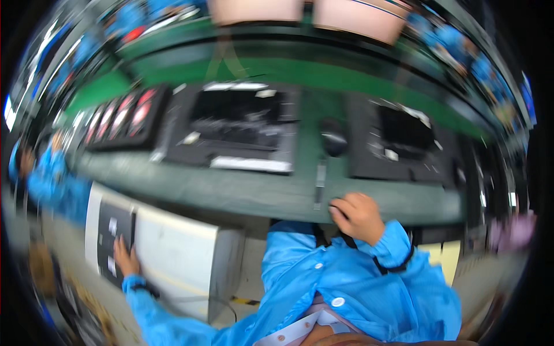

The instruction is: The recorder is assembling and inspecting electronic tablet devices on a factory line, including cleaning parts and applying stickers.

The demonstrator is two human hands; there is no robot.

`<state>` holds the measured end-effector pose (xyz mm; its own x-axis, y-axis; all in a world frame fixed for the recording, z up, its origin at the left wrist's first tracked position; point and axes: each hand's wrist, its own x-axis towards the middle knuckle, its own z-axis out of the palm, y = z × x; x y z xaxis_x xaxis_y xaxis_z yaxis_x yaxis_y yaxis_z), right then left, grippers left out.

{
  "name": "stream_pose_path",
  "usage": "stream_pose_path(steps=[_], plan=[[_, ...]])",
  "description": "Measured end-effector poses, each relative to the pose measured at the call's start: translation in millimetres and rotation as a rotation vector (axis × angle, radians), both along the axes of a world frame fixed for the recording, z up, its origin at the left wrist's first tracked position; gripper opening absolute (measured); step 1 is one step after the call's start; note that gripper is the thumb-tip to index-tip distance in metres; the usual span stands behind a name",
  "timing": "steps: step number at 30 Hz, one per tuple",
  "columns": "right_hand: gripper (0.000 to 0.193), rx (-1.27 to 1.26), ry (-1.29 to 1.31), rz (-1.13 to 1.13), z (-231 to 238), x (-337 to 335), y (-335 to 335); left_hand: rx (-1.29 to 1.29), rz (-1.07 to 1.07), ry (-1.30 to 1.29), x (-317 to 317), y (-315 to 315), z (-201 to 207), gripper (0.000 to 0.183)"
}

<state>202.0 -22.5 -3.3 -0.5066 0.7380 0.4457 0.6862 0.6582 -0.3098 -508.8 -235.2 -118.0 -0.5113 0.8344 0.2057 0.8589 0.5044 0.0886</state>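
At the left, my left hand (125,258) lies with its fingers apart on a flat dark panel (118,222) that has small white patches. That panel rests on a white cabinet top (173,239). My right hand (359,217) is at the bench's near edge, its fingers curled in and nothing showing in them. Just beyond it, a slim dark and silver tool (320,183) lies on the green bench (248,187); its kind is too blurred to tell. A black computer mouse (333,137) sits farther back.
A large black foam tray with a dark screen-like panel (236,118) lies at centre left, and a second one (407,130) at right. A black tray of red and white pieces (124,118) stands far left. Another person in blue (55,179) is beyond the cabinet.
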Motion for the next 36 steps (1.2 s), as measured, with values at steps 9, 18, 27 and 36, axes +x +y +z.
stream_pose_path(steps=[9,18,27,36], plan=[[0.032,0.332,0.151,-0.458,14.7,117.0,-25.3,0.163,-0.149,0.487,-12.7,72.8,0.6,0.035],[0.093,-0.338,0.095,-2.243,-133.6,465.3,-351.7,0.003,-0.797,-0.616,355.5,104.6,66.3,0.031],[0.046,-0.139,1.595,-1.521,-258.2,507.1,-590.3,-0.069,-1.279,-0.929,519.8,177.8,84.9,0.016],[0.045,0.111,1.743,-1.293,-1.3,415.3,-482.7,-0.146,-1.595,-0.812,569.1,151.3,129.1,0.027]])
